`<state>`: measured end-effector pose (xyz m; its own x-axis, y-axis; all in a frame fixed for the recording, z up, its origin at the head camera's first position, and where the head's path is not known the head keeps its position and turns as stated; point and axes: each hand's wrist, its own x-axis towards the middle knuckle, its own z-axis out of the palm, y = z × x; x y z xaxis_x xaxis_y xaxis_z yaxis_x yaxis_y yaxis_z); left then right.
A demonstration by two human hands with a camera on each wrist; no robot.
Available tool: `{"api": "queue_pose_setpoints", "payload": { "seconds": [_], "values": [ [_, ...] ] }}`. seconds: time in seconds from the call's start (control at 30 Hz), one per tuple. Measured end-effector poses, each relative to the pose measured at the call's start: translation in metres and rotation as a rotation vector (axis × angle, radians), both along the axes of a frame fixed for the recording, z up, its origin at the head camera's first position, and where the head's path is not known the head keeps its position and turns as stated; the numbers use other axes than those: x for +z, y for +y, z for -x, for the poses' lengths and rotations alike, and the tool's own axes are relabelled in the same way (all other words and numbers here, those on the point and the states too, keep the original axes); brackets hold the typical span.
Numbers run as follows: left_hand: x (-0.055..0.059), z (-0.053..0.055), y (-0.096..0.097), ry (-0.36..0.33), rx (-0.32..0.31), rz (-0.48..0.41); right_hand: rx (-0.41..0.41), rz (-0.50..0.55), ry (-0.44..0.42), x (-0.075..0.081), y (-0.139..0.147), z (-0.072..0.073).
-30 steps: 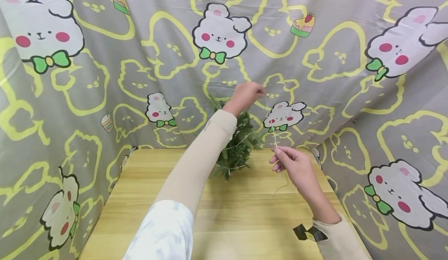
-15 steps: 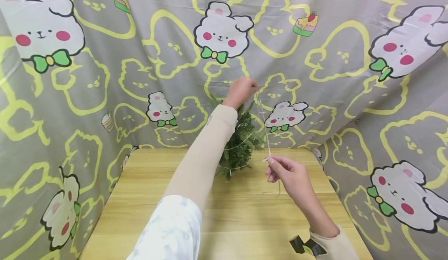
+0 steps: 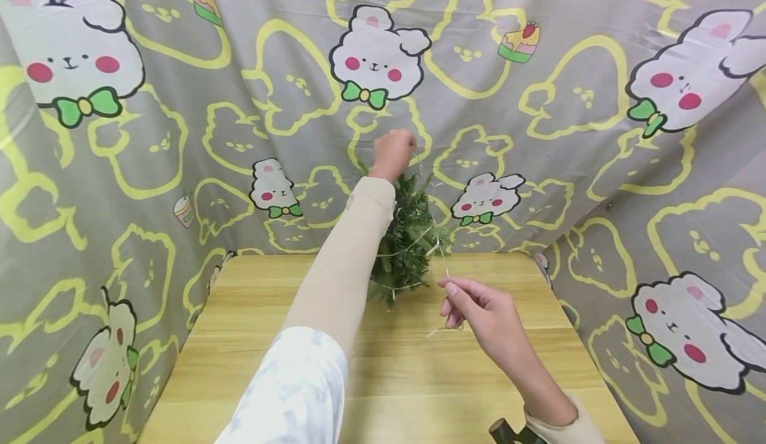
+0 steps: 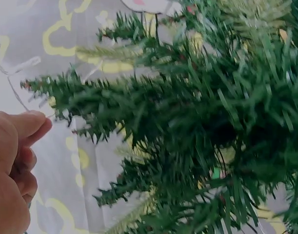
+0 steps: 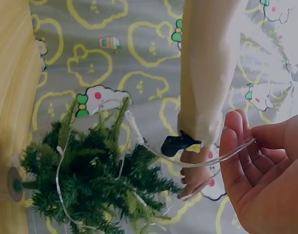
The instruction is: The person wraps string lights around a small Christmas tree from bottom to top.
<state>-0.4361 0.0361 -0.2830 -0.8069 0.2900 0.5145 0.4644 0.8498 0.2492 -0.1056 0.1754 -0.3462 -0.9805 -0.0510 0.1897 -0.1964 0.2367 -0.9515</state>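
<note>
A small green artificial Christmas tree (image 3: 403, 264) stands at the back of the table, with a thin clear string of lights (image 5: 58, 178) looped around it. My left hand (image 3: 391, 155) is beside the tree's top. Its thumb and finger pinch the wire next to a branch tip, as the left wrist view shows at the left hand (image 4: 9, 161). Lower, at the tree's right front, my right hand (image 3: 485, 314) pinches another stretch of the string, and a loose end hangs below the fingers. The left sleeve covers part of the tree in the head view.
The wooden table (image 3: 251, 364) reaches back to a grey curtain (image 3: 227, 65) printed with rabbits, which encloses the back and both sides. A round wooden base (image 5: 14, 184) carries the tree. Black camera straps (image 5: 180, 142) sit at the wrists.
My left hand has moved left, toward the tree's top. The right hand has come down and left, nearer the tree, so the string between them now lies against the tree's right side.
</note>
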Motion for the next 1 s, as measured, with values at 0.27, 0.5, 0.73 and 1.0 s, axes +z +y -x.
{"api": "queue_pose_setpoints", "payload": {
  "seconds": [0.27, 0.5, 0.73, 1.0],
  "values": [
    [-0.003, 0.002, -0.020, 0.031, 0.115, 0.063, -0.006, -0.039, 0.001, 0.013, -0.010, -0.009],
    [-0.005, 0.006, -0.026, 0.041, 0.184, 0.241, 0.001, -0.077, 0.002, 0.022, -0.014, -0.008],
    [-0.013, 0.003, -0.021, -0.030, 0.164, 0.405, 0.005, -0.028, -0.001, 0.026, -0.015, 0.005],
    [-0.016, -0.002, -0.018, -0.021, 0.180, 0.452, 0.014, -0.017, 0.013, 0.022, -0.013, 0.012]
  ]
}}
